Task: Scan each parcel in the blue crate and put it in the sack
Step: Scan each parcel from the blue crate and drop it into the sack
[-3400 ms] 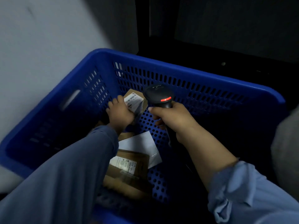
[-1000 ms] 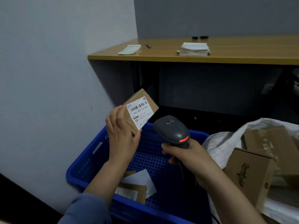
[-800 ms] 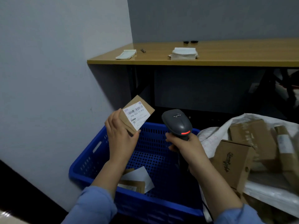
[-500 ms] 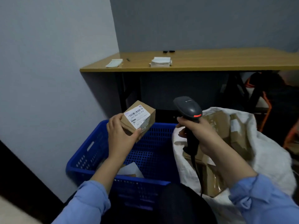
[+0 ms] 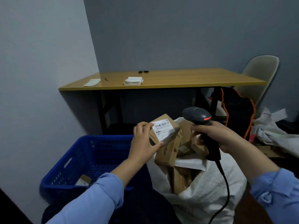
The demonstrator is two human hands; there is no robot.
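My left hand (image 5: 144, 143) grips a small brown cardboard parcel (image 5: 164, 129) with a white barcode label facing up. It hangs over the left edge of the open white sack (image 5: 208, 189), which holds several brown boxes. My right hand (image 5: 215, 135) holds a black corded barcode scanner (image 5: 198, 117) above the sack, its head to the right of the parcel. The blue crate (image 5: 77, 160) stands at lower left with one small labelled parcel (image 5: 83, 181) visible on its floor.
A wooden table (image 5: 161, 80) with small stacks of paper stands against the grey wall behind. A beige chair (image 5: 260, 73) and a black and orange bag (image 5: 237, 113) are at the right. Crumpled white sacks (image 5: 275, 131) lie at far right.
My left hand lifted the parcel out of the crate, held its label toward the scanner, then carried it right over the sack. My right hand and scanner moved right and up too.
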